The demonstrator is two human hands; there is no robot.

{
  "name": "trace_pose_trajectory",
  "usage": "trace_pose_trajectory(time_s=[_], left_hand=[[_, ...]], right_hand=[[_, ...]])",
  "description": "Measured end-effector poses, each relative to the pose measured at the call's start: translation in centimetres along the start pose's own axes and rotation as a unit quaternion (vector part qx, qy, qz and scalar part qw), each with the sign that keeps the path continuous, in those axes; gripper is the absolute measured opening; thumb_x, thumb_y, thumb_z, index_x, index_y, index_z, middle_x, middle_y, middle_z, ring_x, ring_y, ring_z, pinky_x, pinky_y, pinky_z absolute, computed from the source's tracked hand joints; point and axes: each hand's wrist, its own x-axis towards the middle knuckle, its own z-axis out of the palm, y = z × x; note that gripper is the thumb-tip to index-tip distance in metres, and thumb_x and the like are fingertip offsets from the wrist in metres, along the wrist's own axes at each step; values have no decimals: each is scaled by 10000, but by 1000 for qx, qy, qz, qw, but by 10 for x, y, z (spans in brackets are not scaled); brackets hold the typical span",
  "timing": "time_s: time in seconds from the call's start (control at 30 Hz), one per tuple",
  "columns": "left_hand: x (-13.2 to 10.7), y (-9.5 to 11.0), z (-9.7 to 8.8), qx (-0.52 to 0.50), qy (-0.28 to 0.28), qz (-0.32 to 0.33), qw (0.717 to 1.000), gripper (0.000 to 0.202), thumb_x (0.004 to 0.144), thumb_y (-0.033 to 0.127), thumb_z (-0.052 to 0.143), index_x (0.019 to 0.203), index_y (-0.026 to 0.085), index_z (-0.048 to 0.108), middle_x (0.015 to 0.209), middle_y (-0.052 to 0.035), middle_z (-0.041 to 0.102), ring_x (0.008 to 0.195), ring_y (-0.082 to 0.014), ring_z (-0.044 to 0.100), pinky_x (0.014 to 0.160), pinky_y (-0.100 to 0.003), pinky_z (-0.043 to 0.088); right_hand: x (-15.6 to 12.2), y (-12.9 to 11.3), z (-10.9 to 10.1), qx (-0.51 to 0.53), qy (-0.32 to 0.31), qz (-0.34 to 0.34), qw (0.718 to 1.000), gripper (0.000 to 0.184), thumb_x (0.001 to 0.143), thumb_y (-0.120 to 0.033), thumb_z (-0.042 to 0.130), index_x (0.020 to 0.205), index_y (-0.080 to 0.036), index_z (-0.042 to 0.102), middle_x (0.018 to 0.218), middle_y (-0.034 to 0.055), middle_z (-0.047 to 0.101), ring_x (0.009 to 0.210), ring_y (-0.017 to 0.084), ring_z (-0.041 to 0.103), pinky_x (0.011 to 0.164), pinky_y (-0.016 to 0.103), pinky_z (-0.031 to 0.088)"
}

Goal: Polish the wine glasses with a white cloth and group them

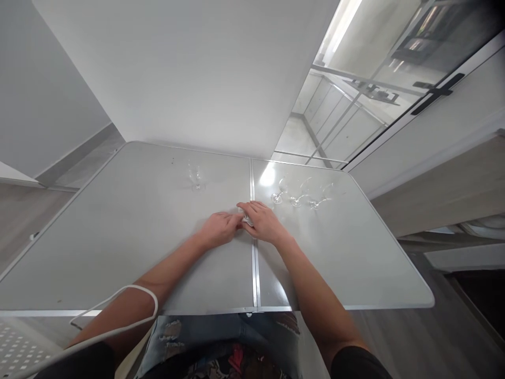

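**One small clear object [246, 218] held at the tabletop's [98, 237] seam [256, 273]**

The right hand [262, 222] has its grip closed around the object, fingers curled over the top. The left hand [221, 229] meets it from the other side, fingertips right at the piece; I can't tell whether they pinch it or only touch it. Between them, the fingers cover so much that its full shape is lost on me. Both forearms reach across the near edge, with a white cord [147, 288] looping over the left one. Beyond the right hand, three clear stemmed glasses [296, 200] stand in a loose row, well lit and close together. One lone glass [198, 185] stands on the left half, nearer the tall white panel [177, 79].
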Motion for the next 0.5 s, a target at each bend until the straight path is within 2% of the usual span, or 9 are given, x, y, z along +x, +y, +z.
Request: trace_pose_trajectory(time_s=[0.03, 0.1, 0.13, 0.2, 0.27, 0.33, 0.4, 0.43, 0.5], left_hand=[[0, 2, 0, -1, -1, 24, 1000, 90, 963, 256, 495, 986, 207, 567, 661, -32, 643, 599, -195, 625, 608, -283, 416], [-1, 4, -1, 0, -4, 60, 998, 90, 970, 227, 479, 956, 214, 567, 653, -28, 635, 585, -185, 605, 606, -287, 410], [-1, 5, -2, 4, -5, 71, 997, 96, 974, 225, 478, 954, 215, 571, 657, -29, 640, 582, -182, 599, 604, -288, 406], [-2, 6, -3, 7, -3, 85, 996, 91, 979, 244, 495, 968, 215, 580, 689, -35, 666, 592, -179, 604, 610, -291, 408], [-2, 5, -5, -5, 9, 79, 997, 82, 972, 282, 528, 977, 215, 575, 717, -38, 683, 607, -177, 618, 626, -293, 423], [-2, 6, -5, -40, 32, 45, 998, 121, 954, 336, 572, 961, 218, 547, 739, -33, 690, 622, -172, 630, 641, -287, 439], [-1, 8, -6, -102, 49, -17, 993, 201, 932, 387, 616, 969, 224, 505, 757, -18, 690, 628, -160, 635, 636, -268, 447], [1, 9, -6, -143, 51, -55, 987, 236, 927, 405, 627, 984, 227, 482, 754, -6, 686, 623, -153, 635, 625, -256, 445], [4, 14, -6, -238, 46, -131, 961, 271, 935, 429, 618, 1001, 234, 443, 708, 22, 672, 583, -139, 624, 596, -238, 441]], right_hand=[[0, 0, -1, 26, -9, 17, 999, 328, 942, -295, 601, 1260, -217, 597, 1084, 99, 706, 986, 262, 650, 926, 427, 497], [-2, 2, -5, 94, -28, 62, 993, 208, 925, -317, 633, 1111, -226, 647, 930, 44, 712, 824, 213, 642, 770, 335, 488], [-2, 4, -8, 138, -36, 85, 986, 179, 929, -352, 639, 1055, -226, 661, 873, 22, 702, 781, 194, 630, 736, 308, 473], [-3, 10, -13, 244, -57, 127, 960, 239, 944, -444, 631, 987, -215, 683, 842, 5, 691, 777, 177, 623, 728, 285, 468], [-4, 15, -16, 371, -73, 180, 908, 352, 951, -532, 601, 965, -196, 703, 863, 17, 694, 793, 181, 632, 725, 286, 488], [-4, 19, -14, 497, -76, 237, 831, 455, 951, -603, 560, 980, -175, 712, 851, 36, 692, 753, 190, 640, 688, 303, 513], [-1, 18, -7, 593, -50, 267, 758, 562, 946, -674, 501, 1001, -154, 707, 841, 64, 695, 727, 207, 649, 661, 327, 537], [1, 16, -2, 620, -21, 269, 736, 616, 941, -712, 469, 1010, -147, 702, 850, 79, 699, 740, 219, 659, 667, 338, 547], [6, 10, 9, 635, 73, 260, 724, 706, 928, -782, 400, 1066, -148, 680, 906, 101, 708, 811, 239, 678, 703, 352, 564]])
